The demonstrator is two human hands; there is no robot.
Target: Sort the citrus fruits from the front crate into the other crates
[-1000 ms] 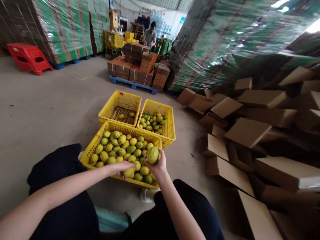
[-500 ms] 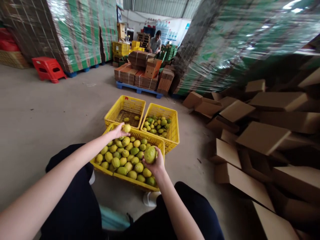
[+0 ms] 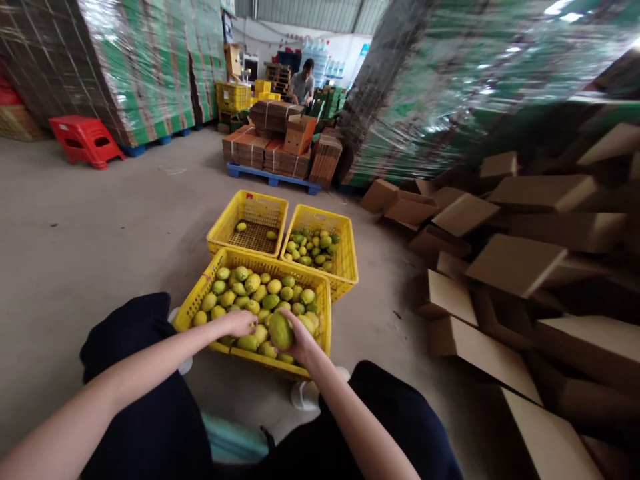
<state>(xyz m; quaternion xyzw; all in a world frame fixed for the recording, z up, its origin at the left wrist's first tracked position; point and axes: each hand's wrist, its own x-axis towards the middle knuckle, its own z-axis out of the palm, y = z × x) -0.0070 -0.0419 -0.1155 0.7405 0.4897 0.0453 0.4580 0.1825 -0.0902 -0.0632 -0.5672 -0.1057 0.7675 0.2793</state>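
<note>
My right hand is closed round a large greenish-yellow lemon, above the right part of the front yellow crate. My left hand is just left of it, low over the same crate, its fingers curled with the tips together. Whether anything is inside those fingers is hidden. Many yellow and green lemons lie in the front crate, partly covered by my hands. Behind it, the left crate holds two lemons on its floor. The right crate holds a heap of greener lemons.
Cardboard boxes are piled along the right. A blue pallet with bundled flat cartons stands ahead, and a person works behind it. A red stool stands at left. Wrapped stacks flank both sides.
My left hand has come back from the left rear crate's near edge, and the lemon it held no longer shows. My right hand has moved left and lower with its lemon. One lemon in the left crate has shifted.
</note>
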